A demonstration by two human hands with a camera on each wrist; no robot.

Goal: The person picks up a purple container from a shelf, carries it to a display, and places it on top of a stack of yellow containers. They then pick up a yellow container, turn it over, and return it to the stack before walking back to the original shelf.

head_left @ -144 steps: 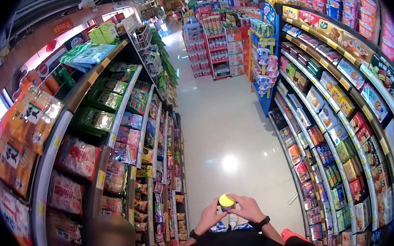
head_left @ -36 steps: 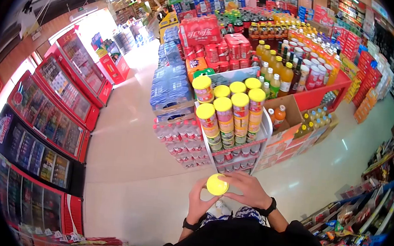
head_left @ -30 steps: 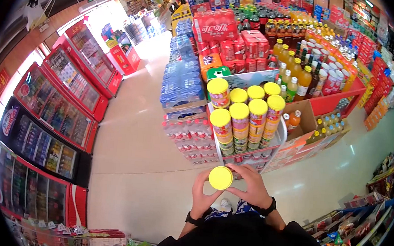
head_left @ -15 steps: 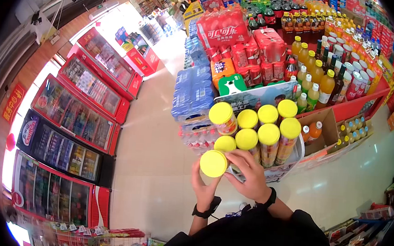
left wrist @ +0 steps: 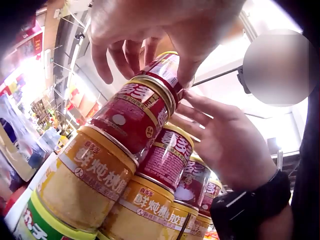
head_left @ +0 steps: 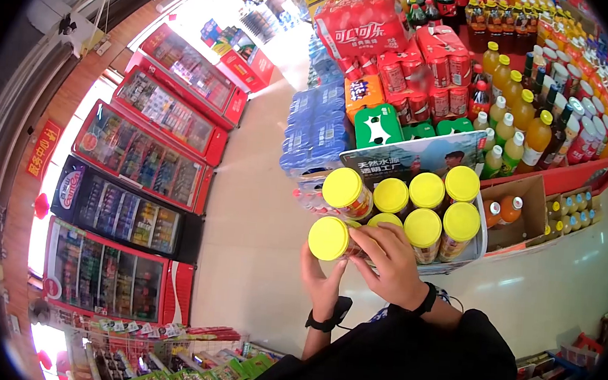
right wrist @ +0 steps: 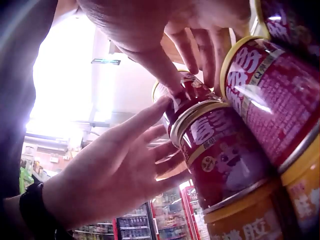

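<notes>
Both hands hold a red can (left wrist: 167, 67) with a yellow lid, right over the top of a red can (left wrist: 132, 117) in the front corner of a display of stacked cans. In the head view, my left hand (head_left: 324, 283) grips its near left side, thumb and fingers around it. My right hand (head_left: 392, 265) holds it from the right, fingers bent over its side and close to the neighbouring yellow-lidded cans (head_left: 424, 228). The held can tilts in both wrist views, as the stacks do. Orange cans (left wrist: 90, 175) make up the layer below the red ones.
A white-edged rack (head_left: 482, 240) bears the can stacks, with a picture board (head_left: 414, 156) behind. Blue-wrapped packs (head_left: 316, 130), red drink multipacks (head_left: 363, 27) and juice bottles (head_left: 537, 137) stand beyond. Red drink fridges (head_left: 108, 274) line the left; an open carton (head_left: 524, 207) sits right.
From a shelf aisle, the person has walked up to the can display, carrying the can in both hands. The can has moved from in front of the body to the stack's front left corner.
</notes>
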